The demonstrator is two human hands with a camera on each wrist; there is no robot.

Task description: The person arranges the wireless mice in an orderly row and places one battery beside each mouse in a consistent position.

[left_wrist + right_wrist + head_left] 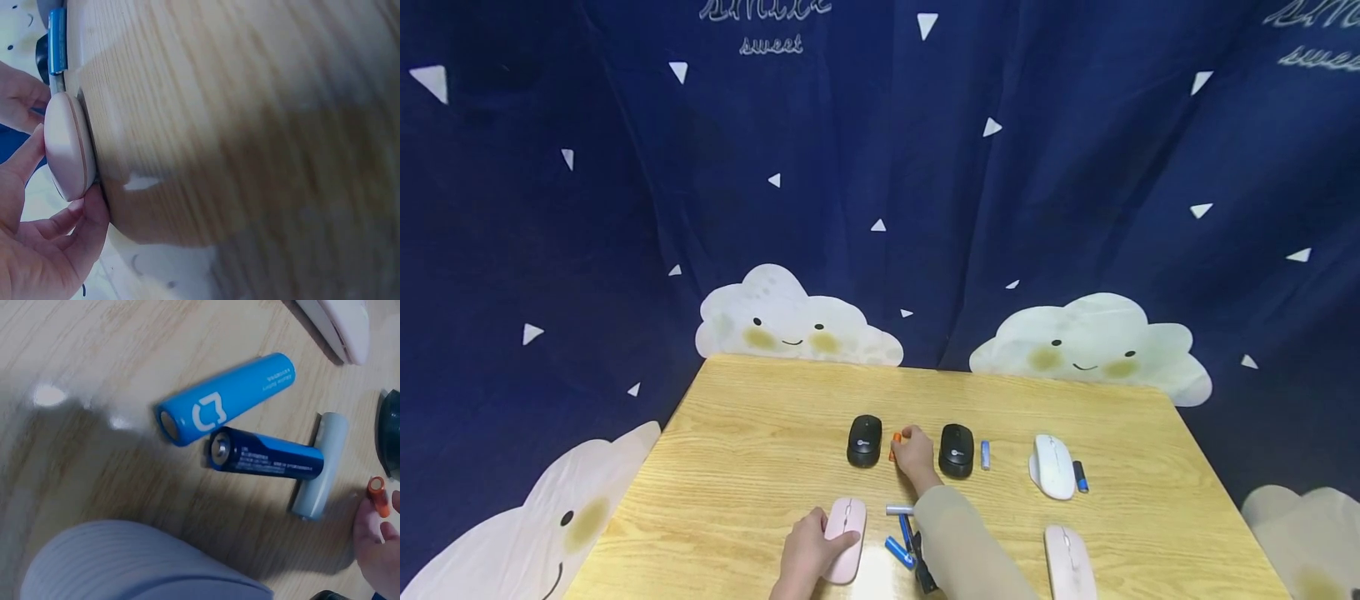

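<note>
My left hand (805,552) grips a pale pink computer mouse (844,546) by its sides at the front of the table, thumb on one side and fingers on the other. Farther back, my right hand (916,454) pinches a small orange battery (379,499) between thumb and fingers. That battery is between two black mice, one on the left (865,440) and one on the right (957,450). Under the right forearm lie a bright blue battery (228,399), a dark blue battery (269,456) and a pale grey battery (323,462); the dark blue one overlaps the grey one.
To the right of the black mice lies a light blue battery (985,455). Beyond it are a white mouse (1056,468) with a black-and-blue battery (1080,477) alongside, and another pale pink mouse (1069,560) near the front. A dark blue curtain (850,150) hangs behind the wooden table (737,433).
</note>
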